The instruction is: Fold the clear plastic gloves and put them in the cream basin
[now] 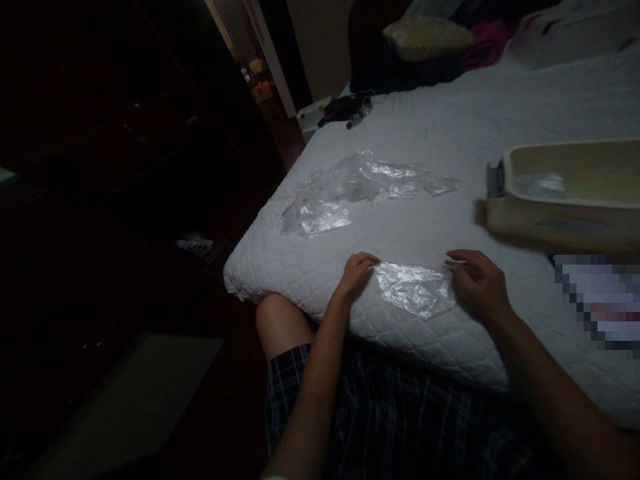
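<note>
A clear plastic bag (pixel 415 288) lies crinkled and shiny on the white quilted bed cover, near its front edge. My left hand (pixel 359 272) pinches the bag's upper left corner between thumb and fingers. At the bag's right edge, my right hand (pixel 477 283) hovers with its index finger stretched out and slightly apart from the thumb; its lower fingers are partly hidden. Farther back on the bed, several more clear plastic bags (pixel 350 183) lie in a loose, overlapping spread.
To the right stands a cream plastic bin (pixel 565 217) with a grey latch and clear plastic inside. A blurred-out flat item (pixel 600 300) lies in front of it. Dark items (pixel 347 108), a yellowish pillow (pixel 427 37) and magenta cloth (pixel 487 45) are at the back. The bed's left edge drops to a dark floor.
</note>
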